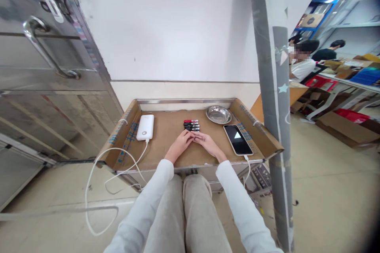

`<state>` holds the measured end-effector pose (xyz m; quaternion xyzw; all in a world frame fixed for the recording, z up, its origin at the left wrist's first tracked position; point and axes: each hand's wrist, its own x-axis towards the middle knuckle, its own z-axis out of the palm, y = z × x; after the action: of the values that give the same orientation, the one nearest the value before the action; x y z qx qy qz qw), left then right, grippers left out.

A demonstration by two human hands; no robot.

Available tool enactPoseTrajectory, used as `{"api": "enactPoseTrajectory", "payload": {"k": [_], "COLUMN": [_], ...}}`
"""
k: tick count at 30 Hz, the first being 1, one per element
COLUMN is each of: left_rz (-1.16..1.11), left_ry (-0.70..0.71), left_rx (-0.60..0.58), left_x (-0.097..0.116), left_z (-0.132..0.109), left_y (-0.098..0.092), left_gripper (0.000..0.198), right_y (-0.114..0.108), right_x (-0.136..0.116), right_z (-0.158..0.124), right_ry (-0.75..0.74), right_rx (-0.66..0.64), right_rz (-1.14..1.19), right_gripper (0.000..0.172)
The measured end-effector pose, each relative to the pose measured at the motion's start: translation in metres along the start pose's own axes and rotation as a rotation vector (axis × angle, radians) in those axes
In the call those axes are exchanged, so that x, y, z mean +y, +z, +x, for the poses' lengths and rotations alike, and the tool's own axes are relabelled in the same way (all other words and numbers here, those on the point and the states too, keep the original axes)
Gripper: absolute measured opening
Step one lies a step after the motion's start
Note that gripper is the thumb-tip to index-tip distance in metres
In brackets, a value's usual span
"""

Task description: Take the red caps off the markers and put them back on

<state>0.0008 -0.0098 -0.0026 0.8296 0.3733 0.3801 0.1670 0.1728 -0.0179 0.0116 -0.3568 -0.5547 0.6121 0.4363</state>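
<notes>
My left hand and my right hand rest on the cardboard-lined cart top, their fingertips meeting in front of a row of markers. Fingers of both hands are stretched out, and no object shows in either. A red marker lies at the far side of the row. Several black markers lie side by side next to it, the nearest close to my fingertips. I cannot tell whether the fingers touch it.
At left on the cardboard lies a white power bank with a white cable. A phone with a cable and a round metal dish lie at right. A wrapped pole stands beside the cart. People sit farther right.
</notes>
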Motion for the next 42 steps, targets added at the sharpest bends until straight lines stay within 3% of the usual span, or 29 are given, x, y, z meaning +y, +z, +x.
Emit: {"api": "enactPoseTrajectory", "payload": {"k": [5,10,16,18,21,23,27,34,38,42], "left_rz": [0.036,0.164,0.300,0.287,0.280,0.287,0.328,0.442,0.530,0.638], "left_ry": [-0.011,-0.039,-0.098,-0.114,-0.154,-0.166,-0.167,-0.189,-0.177,-0.366], "left_rx": [0.005,0.034,0.037,0.045,0.064,0.070,0.071,0.055,0.079,0.243], "left_x": [0.000,0.000,-0.003,-0.003,-0.003,-0.003,-0.002,-0.001,0.000,-0.003], "left_z": [-0.001,-0.001,-0.004,-0.004,-0.002,0.000,0.004,0.010,0.012,0.014], "left_y": [0.000,0.000,0.001,0.000,0.000,-0.001,-0.003,-0.006,-0.007,-0.008], "left_gripper": [0.011,0.011,0.008,0.006,0.005,0.004,0.003,0.005,0.010,0.018], "right_y": [0.000,0.005,0.011,0.009,0.004,0.001,-0.003,0.003,0.003,-0.001], "right_x": [0.003,0.010,0.011,0.011,0.015,0.019,0.026,0.015,0.010,0.014], "right_z": [0.000,0.000,-0.006,-0.010,-0.014,-0.013,0.001,0.017,0.014,0.017], "right_ry": [-0.043,-0.303,-0.453,-0.456,-0.400,-0.368,-0.385,-0.411,-0.397,-0.319], "right_rx": [-0.015,0.187,0.111,0.202,0.363,0.393,0.364,0.349,0.457,0.618], "right_rz": [-0.093,-0.466,-0.866,-0.962,-1.045,-1.026,-0.973,-1.125,-1.274,-1.342], "right_gripper": [0.049,0.038,0.047,0.044,0.025,0.016,0.019,0.024,0.021,0.028]}}
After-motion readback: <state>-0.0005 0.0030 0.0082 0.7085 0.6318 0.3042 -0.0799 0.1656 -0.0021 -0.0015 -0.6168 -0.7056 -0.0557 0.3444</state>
